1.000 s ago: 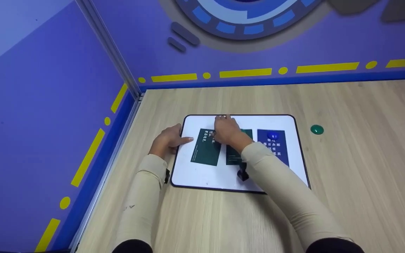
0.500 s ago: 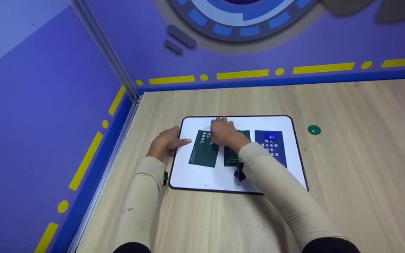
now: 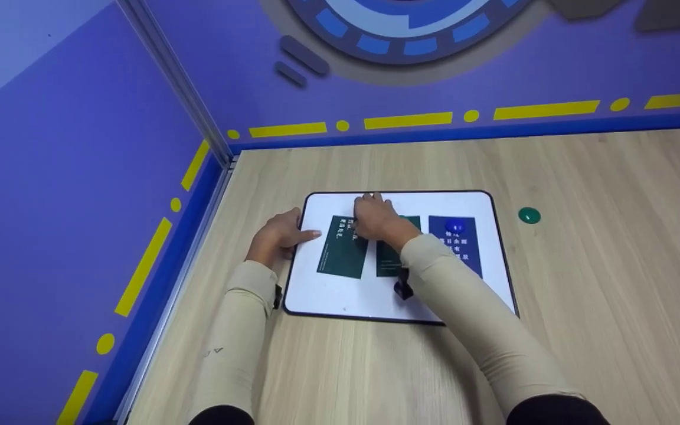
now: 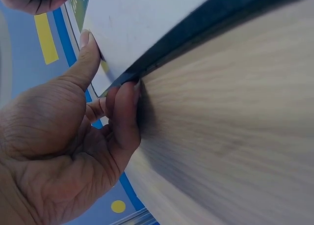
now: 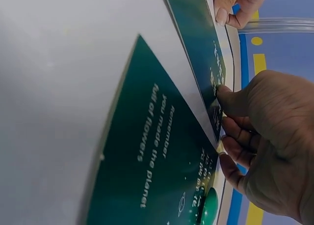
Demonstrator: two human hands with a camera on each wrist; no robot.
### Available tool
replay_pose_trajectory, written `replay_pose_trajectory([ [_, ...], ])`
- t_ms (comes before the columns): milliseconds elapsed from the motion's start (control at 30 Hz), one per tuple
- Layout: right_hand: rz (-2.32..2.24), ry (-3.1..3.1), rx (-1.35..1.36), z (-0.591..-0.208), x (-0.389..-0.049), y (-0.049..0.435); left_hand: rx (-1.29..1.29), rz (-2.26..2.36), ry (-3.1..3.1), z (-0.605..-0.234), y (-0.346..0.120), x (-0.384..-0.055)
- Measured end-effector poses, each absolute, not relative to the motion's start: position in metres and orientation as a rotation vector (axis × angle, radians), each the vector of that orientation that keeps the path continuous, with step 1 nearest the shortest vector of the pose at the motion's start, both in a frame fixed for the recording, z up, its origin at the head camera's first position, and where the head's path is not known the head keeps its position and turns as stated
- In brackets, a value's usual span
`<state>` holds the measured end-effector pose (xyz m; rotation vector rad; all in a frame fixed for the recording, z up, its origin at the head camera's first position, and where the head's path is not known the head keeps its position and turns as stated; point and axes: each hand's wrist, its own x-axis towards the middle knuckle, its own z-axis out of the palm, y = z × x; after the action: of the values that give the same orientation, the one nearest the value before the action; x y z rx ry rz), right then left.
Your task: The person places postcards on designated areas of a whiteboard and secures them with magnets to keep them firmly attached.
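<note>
A white magnetic board (image 3: 328, 298) with a dark rim lies on the wooden table. My left hand (image 3: 281, 233) grips its left edge, thumb on the face and curled fingers (image 4: 125, 112) against the rim. On the board's left side is a tilted dark green card (image 3: 340, 254) with white writing. At its top edge my right hand (image 3: 375, 218) pinches it, the thumb on the card and the other fingers bent by the edge. A second green card (image 5: 142, 136) sits beside it, partly hidden by the right hand in the head view, with a green magnet (image 5: 210, 206) near its top.
On the board's right side a blue card (image 3: 452, 254) lies under a blue round magnet (image 3: 455, 225). Another green magnet (image 3: 529, 215) rests on the table (image 3: 600, 265) to the right of the board. Purple-blue panels (image 3: 139, 177) stand behind and at the left.
The right hand has shifted slightly left along the tilted card's top edge. The left hand keeps its grip on the board, and the cards look unmoved.
</note>
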<state>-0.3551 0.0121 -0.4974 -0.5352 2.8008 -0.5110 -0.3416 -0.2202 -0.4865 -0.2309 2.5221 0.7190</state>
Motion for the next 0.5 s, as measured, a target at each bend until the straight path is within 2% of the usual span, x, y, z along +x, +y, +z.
replay_pose_trajectory([
  [500,-0.560,2.781,-0.546,-0.4979,-0.3587,0.0144,-0.256,0.753,2.502,-0.4837,-0.2191,-0.3422],
])
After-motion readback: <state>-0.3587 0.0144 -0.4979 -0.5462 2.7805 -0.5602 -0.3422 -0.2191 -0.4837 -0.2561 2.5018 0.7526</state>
